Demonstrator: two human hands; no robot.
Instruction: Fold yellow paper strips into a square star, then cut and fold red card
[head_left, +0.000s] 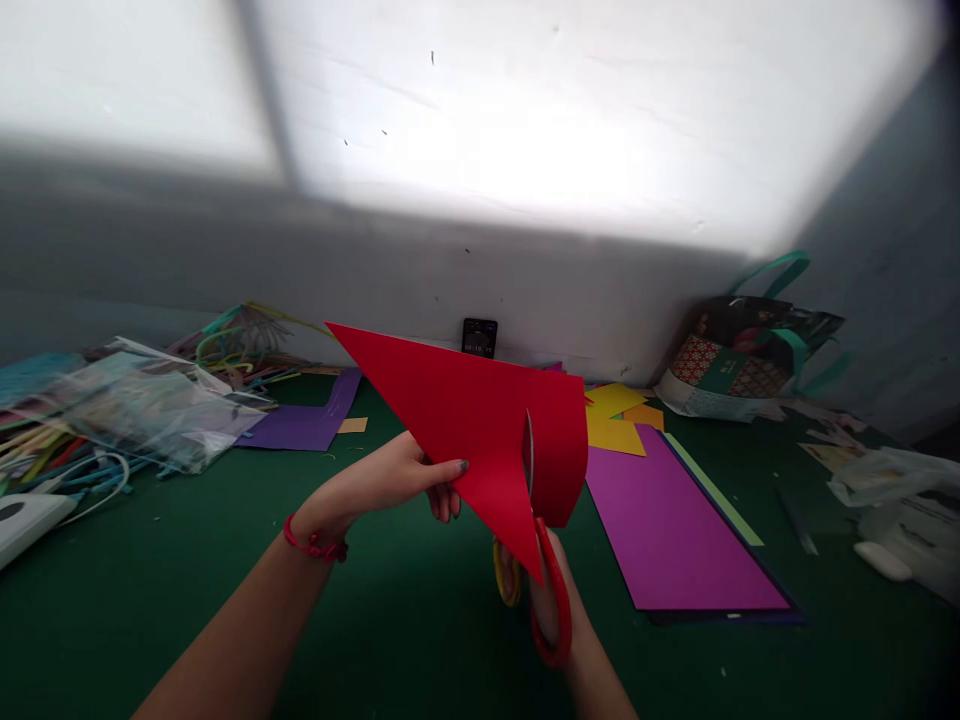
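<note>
- Far left of the green table [150, 600]: clear plastic bag [150, 410] lying over a heap of coloured strips [67, 470]; purple paper piece [307, 420] just beyond it.
- Left hand [397, 480]: red cord bracelet at the wrist; thumb and fingers pinch the lower left edge of the red paper sheet [465, 410], nails visible over the edge.
- Red paper sheet: held in the air above the table, tilted, its pointed corner up-left; right portion curls beside the cut.
- Right hand [551, 600]: mostly hidden behind the sheet (finger spread cannot be told); fingers sit in the loops of the red-handled scissors [551, 590], blade rising into the sheet.
- Right: magenta paper sheet [667, 520] flat on the table, yellow paper pieces [615, 420] behind it, patterned bag [742, 370] by the wall.
</note>
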